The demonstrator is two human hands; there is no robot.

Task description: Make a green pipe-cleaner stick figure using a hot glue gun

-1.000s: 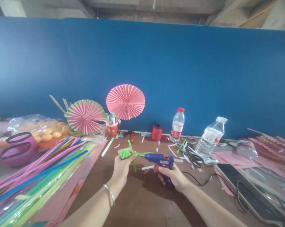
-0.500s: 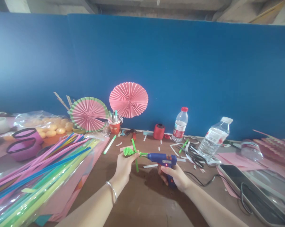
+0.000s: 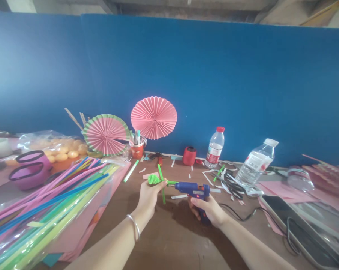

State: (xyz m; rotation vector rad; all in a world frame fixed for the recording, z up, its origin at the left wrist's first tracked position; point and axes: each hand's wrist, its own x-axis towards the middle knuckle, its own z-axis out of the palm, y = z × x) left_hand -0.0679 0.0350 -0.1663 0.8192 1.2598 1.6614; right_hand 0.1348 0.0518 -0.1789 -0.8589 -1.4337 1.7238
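Note:
My left hand (image 3: 149, 194), with a silver bangle at its wrist, is closed in a pinch on a bright green pipe cleaner piece (image 3: 153, 179). Its coiled end sticks out left of the fingers, and thin green strips cross near the fingertips. My right hand (image 3: 210, 210) is wrapped round the handle of a blue glue gun (image 3: 192, 189), whose small red light is lit. The gun's nozzle points left, right up at the green piece by my left fingertips. Whether it touches cannot be made out.
Bagged coloured pipe cleaners (image 3: 54, 198) lie at left. Behind stand pink paper fans (image 3: 153, 117), a red cup of pens (image 3: 136, 150), a red sharpener-like object (image 3: 189, 156) and water bottles (image 3: 214, 150). A phone (image 3: 296, 228) and black cord (image 3: 251, 215) lie right; paper scraps are scattered.

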